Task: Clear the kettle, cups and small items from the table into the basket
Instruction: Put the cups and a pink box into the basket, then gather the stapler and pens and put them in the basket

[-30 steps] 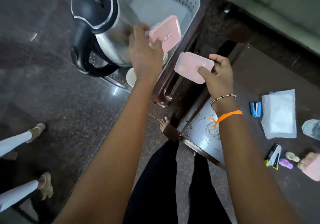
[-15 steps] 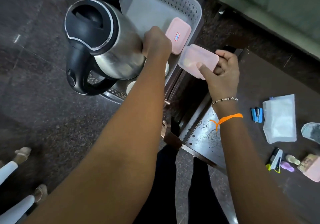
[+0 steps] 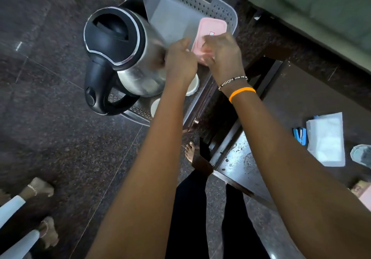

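Observation:
The grey perforated basket stands on the floor beyond the table's corner. Inside it at the left is the steel kettle with a black lid and handle. A pink lid with a sticker leans on the basket's right wall. My right hand holds a pink box low inside the basket, just under that lid. My left hand hovers beside the kettle with loose fingers and nothing in it. Two white cups show beneath my left forearm.
On the dark table at right lie a blue stapler, a white packet, a grey item and a pink thing at the frame edge. A green sofa stands behind. Another person's feet are at lower left.
My right hand has carried the pink box from above the table's edge leftward and down into the basket. My left hand has let go of the pink lid, which now rests in the basket.

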Demonstrator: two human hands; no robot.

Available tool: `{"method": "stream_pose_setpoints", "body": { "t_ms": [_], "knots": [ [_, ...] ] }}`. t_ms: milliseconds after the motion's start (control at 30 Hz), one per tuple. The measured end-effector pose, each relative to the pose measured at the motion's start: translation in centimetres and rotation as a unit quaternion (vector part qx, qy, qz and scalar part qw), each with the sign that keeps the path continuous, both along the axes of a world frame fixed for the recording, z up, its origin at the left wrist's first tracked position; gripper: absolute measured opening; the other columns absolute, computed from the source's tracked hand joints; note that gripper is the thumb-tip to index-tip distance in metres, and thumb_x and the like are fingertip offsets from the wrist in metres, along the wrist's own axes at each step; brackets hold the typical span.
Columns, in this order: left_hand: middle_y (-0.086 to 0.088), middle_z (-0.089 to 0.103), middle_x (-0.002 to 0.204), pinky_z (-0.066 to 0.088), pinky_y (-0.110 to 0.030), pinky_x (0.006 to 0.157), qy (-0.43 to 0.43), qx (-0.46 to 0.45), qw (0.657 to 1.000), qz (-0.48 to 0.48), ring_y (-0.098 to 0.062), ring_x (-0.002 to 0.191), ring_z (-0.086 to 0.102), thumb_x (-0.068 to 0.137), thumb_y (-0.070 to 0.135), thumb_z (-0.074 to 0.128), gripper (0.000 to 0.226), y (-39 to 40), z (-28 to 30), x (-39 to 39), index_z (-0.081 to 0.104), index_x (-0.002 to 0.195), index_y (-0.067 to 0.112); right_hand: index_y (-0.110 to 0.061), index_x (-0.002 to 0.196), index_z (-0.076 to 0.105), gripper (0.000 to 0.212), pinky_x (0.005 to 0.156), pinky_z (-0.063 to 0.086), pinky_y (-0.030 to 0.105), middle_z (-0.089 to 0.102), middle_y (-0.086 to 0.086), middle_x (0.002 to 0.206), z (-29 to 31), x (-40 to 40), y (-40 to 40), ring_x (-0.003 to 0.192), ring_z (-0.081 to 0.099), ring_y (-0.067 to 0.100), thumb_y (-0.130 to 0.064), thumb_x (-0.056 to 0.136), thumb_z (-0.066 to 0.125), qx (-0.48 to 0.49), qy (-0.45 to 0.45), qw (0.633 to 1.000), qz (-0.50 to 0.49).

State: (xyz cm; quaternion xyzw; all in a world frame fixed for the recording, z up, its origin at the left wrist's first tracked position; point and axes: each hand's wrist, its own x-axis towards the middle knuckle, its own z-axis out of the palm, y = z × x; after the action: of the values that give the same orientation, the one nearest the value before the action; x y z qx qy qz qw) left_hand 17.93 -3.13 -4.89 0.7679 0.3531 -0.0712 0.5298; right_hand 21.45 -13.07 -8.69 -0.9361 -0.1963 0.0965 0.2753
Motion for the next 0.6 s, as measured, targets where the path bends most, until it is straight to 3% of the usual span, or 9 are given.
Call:
{"method": "stream_pose_setpoints", "body": {
  "t_ms": [33, 67, 100, 167, 267, 333, 433, 500, 600],
  "knots": [
    [-0.038, 0.053, 0.116, 0.045, -0.011, 0.062, -0.016, 0.000, 1.000, -0.004, -0.007, 0.069, 0.058, 0.079, -0.013, 0.033, 0.035, -0.3, 0.3, -0.3, 0.055, 0.106, -0.018, -0.001, 0.116, 0.060, 0.036, 0.094, 0.034, 0.031, 0.063, 0.021, 0.114, -0.3, -0.2, 0.1, 0.115, 0.052, 0.033, -0.003, 0.081, 0.055, -0.004, 0.007, 1.000, 0.004],
    [-0.038, 0.056, 0.111, 0.035, -0.006, 0.051, -0.024, -0.001, 1.000, -0.008, -0.003, 0.056, 0.047, 0.077, -0.014, 0.034, 0.034, -0.4, 0.5, -0.5, 0.057, 0.101, -0.017, -0.002, 0.118, 0.060, 0.037, 0.096, 0.035, 0.032, 0.063, 0.021, 0.116, -0.4, -0.4, 0.2, 0.115, 0.053, 0.032, -0.002, 0.082, 0.053, 0.003, 0.016, 1.000, -0.001],
    [-0.032, 0.063, 0.109, 0.032, -0.004, 0.050, -0.028, 0.001, 1.000, -0.014, -0.005, 0.058, 0.045, 0.078, -0.014, 0.034, 0.037, -0.5, 0.4, -0.6, 0.061, 0.103, -0.013, -0.004, 0.119, 0.061, 0.038, 0.099, 0.036, 0.031, 0.063, 0.020, 0.119, -0.4, -0.7, 0.2, 0.115, 0.054, 0.031, -0.001, 0.082, 0.052, 0.019, 0.025, 0.999, -0.013],
    [-0.009, 0.067, 0.113, 0.037, -0.002, 0.065, -0.024, 0.016, 1.000, -0.012, -0.010, 0.086, 0.055, 0.083, -0.011, 0.035, 0.043, -0.5, 0.2, -1.0, 0.064, 0.114, 0.001, -0.003, 0.115, 0.065, 0.038, 0.101, 0.042, 0.033, 0.066, 0.017, 0.119, -0.2, -1.3, -0.2, 0.112, 0.059, 0.030, 0.004, 0.081, 0.049, 0.076, 0.028, 0.995, -0.050],
    [-0.007, 0.063, 0.122, 0.037, -0.011, 0.090, -0.033, 0.034, 0.999, 0.014, -0.013, 0.110, 0.056, 0.086, -0.006, 0.039, 0.040, -1.0, 0.4, -2.2, 0.060, 0.119, 0.006, 0.001, 0.101, 0.070, 0.029, 0.093, 0.051, 0.040, 0.071, 0.017, 0.107, 0.5, -2.5, -1.4, 0.101, 0.066, 0.030, 0.006, 0.081, 0.050, 0.173, 0.030, 0.975, -0.134],
    [-0.006, 0.065, 0.114, 0.041, -0.019, 0.093, -0.049, 0.039, 0.998, 0.012, -0.014, 0.105, 0.058, 0.088, 0.001, 0.046, 0.028, -2.3, 0.7, -3.5, 0.063, 0.108, 0.010, 0.001, 0.093, 0.071, 0.023, 0.085, 0.055, 0.036, 0.073, 0.015, 0.097, 0.9, -4.0, -2.7, 0.089, 0.068, 0.019, 0.005, 0.079, 0.054, 0.224, 0.050, 0.956, -0.185],
    [-0.002, 0.066, 0.098, 0.045, -0.025, 0.088, -0.042, 0.012, 0.999, -0.006, -0.012, 0.090, 0.058, 0.089, 0.006, 0.051, 0.019, -5.2, 1.0, -6.0, 0.065, 0.098, 0.014, -0.003, 0.085, 0.072, 0.017, 0.073, 0.049, 0.008, 0.072, 0.004, 0.083, 1.1, -7.1, -5.7, 0.069, 0.059, -0.009, 0.004, 0.077, 0.058, 0.240, 0.075, 0.937, -0.241],
    [-0.003, 0.068, 0.098, 0.048, -0.029, 0.088, -0.022, -0.023, 0.999, -0.030, -0.011, 0.087, 0.059, 0.089, 0.006, 0.051, 0.019, -7.8, 0.9, -7.9, 0.067, 0.099, 0.012, -0.005, 0.083, 0.071, 0.015, 0.069, 0.044, 0.001, 0.068, -0.002, 0.080, 1.0, -9.3, -8.3, 0.068, 0.058, -0.008, 0.003, 0.078, 0.060, 0.236, 0.099, 0.925, -0.281],
    [-0.004, 0.069, 0.097, 0.050, -0.033, 0.085, 0.019, -0.045, 0.995, -0.089, -0.013, 0.086, 0.060, 0.090, 0.008, 0.051, 0.019, -11.8, 0.1, -10.7, 0.068, 0.098, 0.011, -0.004, 0.084, 0.070, 0.013, 0.070, 0.044, 0.002, 0.070, 0.003, 0.082, 0.3, -12.7, -12.7, 0.072, 0.059, 0.004, 0.002, 0.079, 0.060, 0.219, 0.127, 0.911, -0.326]
  ]
}}
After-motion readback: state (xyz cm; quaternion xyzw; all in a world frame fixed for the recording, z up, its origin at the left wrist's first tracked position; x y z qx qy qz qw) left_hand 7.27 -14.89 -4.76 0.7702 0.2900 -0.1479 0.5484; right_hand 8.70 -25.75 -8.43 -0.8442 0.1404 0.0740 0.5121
